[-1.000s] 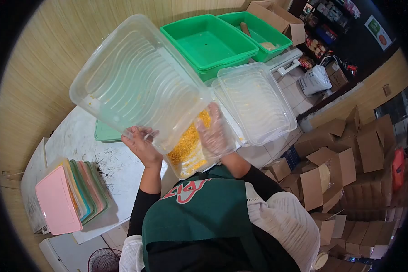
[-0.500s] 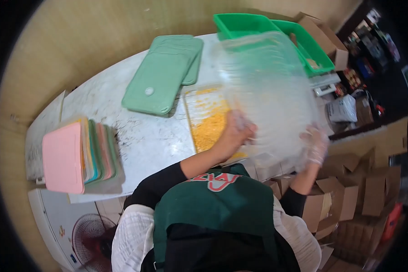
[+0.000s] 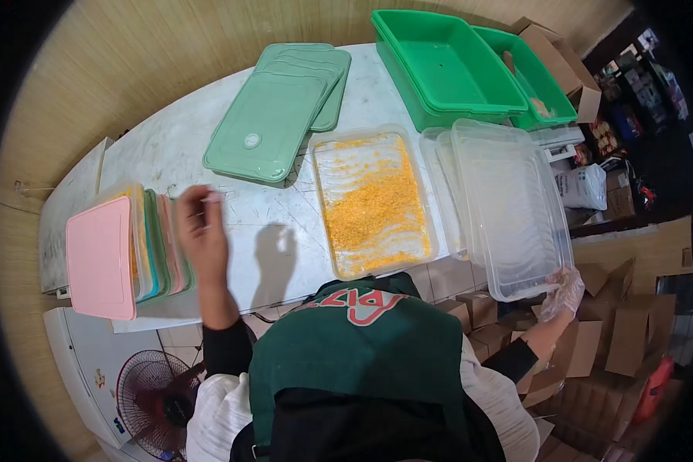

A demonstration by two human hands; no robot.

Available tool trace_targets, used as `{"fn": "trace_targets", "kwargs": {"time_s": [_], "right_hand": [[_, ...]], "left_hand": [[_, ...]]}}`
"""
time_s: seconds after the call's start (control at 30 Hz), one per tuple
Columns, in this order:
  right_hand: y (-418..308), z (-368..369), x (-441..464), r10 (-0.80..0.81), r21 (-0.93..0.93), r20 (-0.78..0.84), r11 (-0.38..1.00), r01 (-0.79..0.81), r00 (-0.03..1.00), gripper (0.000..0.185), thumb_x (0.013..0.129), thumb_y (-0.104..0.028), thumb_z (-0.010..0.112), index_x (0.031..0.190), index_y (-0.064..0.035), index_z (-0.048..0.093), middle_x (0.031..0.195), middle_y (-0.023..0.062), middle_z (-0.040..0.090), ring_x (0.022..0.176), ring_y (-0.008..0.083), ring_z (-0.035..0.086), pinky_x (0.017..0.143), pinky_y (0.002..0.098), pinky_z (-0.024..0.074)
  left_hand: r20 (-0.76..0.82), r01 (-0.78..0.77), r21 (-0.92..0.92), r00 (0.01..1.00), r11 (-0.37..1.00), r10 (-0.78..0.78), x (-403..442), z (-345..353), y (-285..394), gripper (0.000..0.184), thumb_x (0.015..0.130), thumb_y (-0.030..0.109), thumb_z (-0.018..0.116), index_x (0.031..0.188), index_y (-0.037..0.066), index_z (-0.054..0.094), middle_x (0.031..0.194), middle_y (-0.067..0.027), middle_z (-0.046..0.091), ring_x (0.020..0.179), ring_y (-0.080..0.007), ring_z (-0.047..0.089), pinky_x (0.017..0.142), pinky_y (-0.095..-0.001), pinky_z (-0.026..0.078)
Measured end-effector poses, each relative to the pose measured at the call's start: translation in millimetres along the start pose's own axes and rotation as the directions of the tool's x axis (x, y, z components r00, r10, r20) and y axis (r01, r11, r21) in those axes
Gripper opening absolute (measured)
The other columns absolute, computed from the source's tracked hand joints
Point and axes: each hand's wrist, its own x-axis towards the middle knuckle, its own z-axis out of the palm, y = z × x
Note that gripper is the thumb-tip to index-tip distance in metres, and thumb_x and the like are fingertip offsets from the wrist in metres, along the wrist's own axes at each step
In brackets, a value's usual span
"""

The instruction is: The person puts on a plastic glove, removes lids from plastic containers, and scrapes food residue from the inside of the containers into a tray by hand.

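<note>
My right hand, in a clear plastic glove, grips the near right corner of an empty clear plastic container. That container overlaps other clear containers at the table's right edge. My left hand is raised over the table, fingers loosely curled and apart from the thumb; a pale bit shows at the fingertips. It is nearest to the upright row of coloured lids and containers, with a pink lid in front. A clear container of orange-yellow crumbs lies in the middle.
Green lids are stacked at the back of the white table. Green bins stand at the back right. Cardboard boxes fill the floor at right; a fan stands at lower left.
My left hand has left the clear container and moved left across the table. My right hand has lowered the container onto the others at right, uncovering the crumbs and green bins.
</note>
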Motion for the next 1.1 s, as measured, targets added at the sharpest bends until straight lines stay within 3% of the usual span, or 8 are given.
{"fn": "trace_targets", "kwargs": {"time_s": [0.1, 0.23, 0.27, 0.3, 0.43, 0.8, 1.03, 1.1], "right_hand": [[2.3, 15.5, 4.9, -0.011, -0.050, -0.018, 0.999, 0.011, 1.000, 0.013, 0.081, -0.020, 0.052, 0.089, -0.0117, 0.058, 0.069, 0.0023, 0.050, 0.057, 0.0156, 0.049, 0.047, 0.0254, 0.0347], [7.7, 16.8, 37.6, 0.035, -0.249, 0.021, 0.968, -0.029, 0.999, 0.023, 0.084, -0.024, 0.051, 0.091, -0.0049, 0.061, 0.080, 0.0092, 0.059, 0.068, 0.0229, 0.056, 0.055, 0.0345, 0.0444], [30.8, -0.8, 93.5, -0.103, -0.694, 0.164, 0.694, 0.189, 0.981, 0.031, 0.085, -0.029, 0.047, 0.094, -0.0025, 0.061, 0.087, 0.0121, 0.060, 0.077, 0.0265, 0.057, 0.064, 0.0379, 0.0447], [53.9, -18.1, 148.8, -0.238, -0.916, 0.300, 0.198, 0.348, 0.924, 0.038, 0.086, -0.033, 0.044, 0.097, -0.0002, 0.061, 0.094, 0.0150, 0.062, 0.085, 0.0300, 0.058, 0.072, 0.0412, 0.0450], [40.0, 11.9, 128.8, -0.298, -0.916, 0.222, 0.263, 0.303, 0.928, 0.050, 0.088, -0.039, 0.037, 0.109, 0.0001, 0.058, 0.112, 0.0191, 0.057, 0.105, 0.0335, 0.053, 0.089, 0.0409, 0.0395], [-41.5, 70.7, -4.8, -0.357, -0.912, -0.162, 0.411, -0.001, 0.920, 0.064, 0.083, -0.054, 0.037, 0.122, -0.0047, 0.051, 0.122, 0.0159, 0.053, 0.112, 0.0333, 0.050, 0.094, 0.0413, 0.0378], [-35.3, 71.1, 2.5, -0.513, -0.914, -0.177, 0.403, 0.054, 0.840, 0.066, 0.081, -0.056, 0.040, 0.127, -0.0091, 0.047, 0.125, 0.0168, 0.050, 0.115, 0.0321, 0.048, 0.094, 0.0414, 0.0382], [-35.5, 74.4, 1.2, -0.542, -0.908, -0.179, 0.412, 0.074, 0.821, 0.066, 0.081, -0.056, 0.041, 0.127, -0.0090, 0.047, 0.125, 0.0169, 0.050, 0.114, 0.0327, 0.048, 0.094, 0.0415, 0.0383]], "left_hand": [[-0.229, 0.033, 0.281, 0.973, 0.959, 0.034, 9.9, -51.6, 20.7, 0.019, 0.085, 0.009, 0.059, 0.101, 0.001, 0.055, 0.092, -0.0046, 0.056, 0.077, -0.0095, 0.050, 0.070, -0.0207, 0.042], [-0.360, 0.163, 0.815, 0.895, 0.557, 0.263, 9.6, -124.3, 44.9, 0.029, 0.083, 0.024, 0.062, 0.100, 0.001, 0.057, 0.095, -0.0116, 0.058, 0.086, -0.0237, 0.054, 0.076, -0.0324, 0.044], [-0.342, 0.202, 0.893, 0.886, 0.402, 0.313, 7.3, -140.0, 47.6, 0.031, 0.082, 0.026, 0.062, 0.101, 0.002, 0.057, 0.096, -0.0127, 0.058, 0.089, -0.0267, 0.055, 0.078, -0.0350, 0.043], [-0.317, 0.242, 0.940, 0.880, 0.241, 0.353, 4.0, -153.9, 49.4, 0.034, 0.082, 0.029, 0.062, 0.103, 0.003, 0.057, 0.097, -0.0139, 0.058, 0.092, -0.0298, 0.055, 0.079, -0.0375, 0.043], [-0.500, 0.483, 0.855, 0.865, 0.190, 0.052, -12.0, -179.4, 45.1, 0.050, 0.076, 0.039, 0.065, 0.110, 0.004, 0.055, 0.112, -0.0191, 0.051, 0.104, -0.0367, 0.050, 0.086, -0.0463, 0.040], [-0.016, 0.051, 0.829, 0.998, 0.556, -0.067, -35.9, -211.6, 36.4, 0.032, 0.063, 0.003, 0.071, 0.089, 0.001, 0.053, 0.103, -0.0129, 0.053, 0.096, -0.0275, 0.052, 0.083, -0.0341, 0.040], [-0.096, 0.154, 0.688, 0.988, 0.709, -0.121, -28.2, -189.4, 64.4, 0.029, 0.062, -0.008, 0.065, 0.087, 0.001, 0.052, 0.093, -0.0122, 0.055, 0.088, -0.0257, 0.055, 0.081, -0.0305, 0.041], [-0.021, 0.077, 0.801, 0.995, 0.594, -0.100, -26.0, -189.3, 58.5, 0.026, 0.062, -0.008, 0.064, 0.084, 0.000, 0.053, 0.092, -0.0121, 0.055, 0.086, -0.0268, 0.055, 0.080, -0.0317, 0.041]]}}
